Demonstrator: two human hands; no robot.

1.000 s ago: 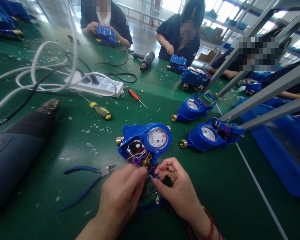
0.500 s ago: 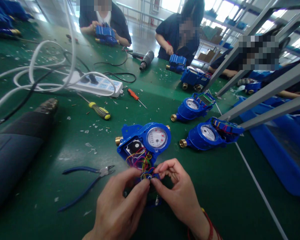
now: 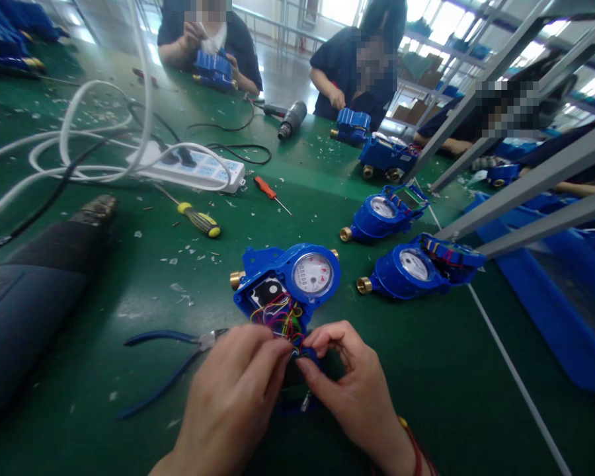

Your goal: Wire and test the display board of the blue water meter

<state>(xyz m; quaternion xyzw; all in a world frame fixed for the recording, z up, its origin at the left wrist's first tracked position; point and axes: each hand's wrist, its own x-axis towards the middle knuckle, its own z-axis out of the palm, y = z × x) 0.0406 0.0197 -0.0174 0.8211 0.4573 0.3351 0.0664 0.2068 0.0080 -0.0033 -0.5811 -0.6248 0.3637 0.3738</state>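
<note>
Blue meter [image 3: 313, 274] opened, coloured wires [image 3: 282, 318] exposed.
Left hand [image 3: 233, 383]: fingers narrow at wires; right hand [image 3: 354, 387]: fingers narrow, alongside; cannot tell what either holds.

A blue water meter [image 3: 290, 284] lies dial up, just below the centre of the frame. Its round dial [image 3: 313, 274] has a white face with red marks. A threaded brass fitting [image 3: 237, 279] juts out toward frame left. The compartment [image 3: 242, 304] beside the dial is open; thin red, yellow and purple wires [image 3: 288, 316] spill toward a blue cased part [image 3: 310, 353], mostly hidden, at lower centre.
</note>
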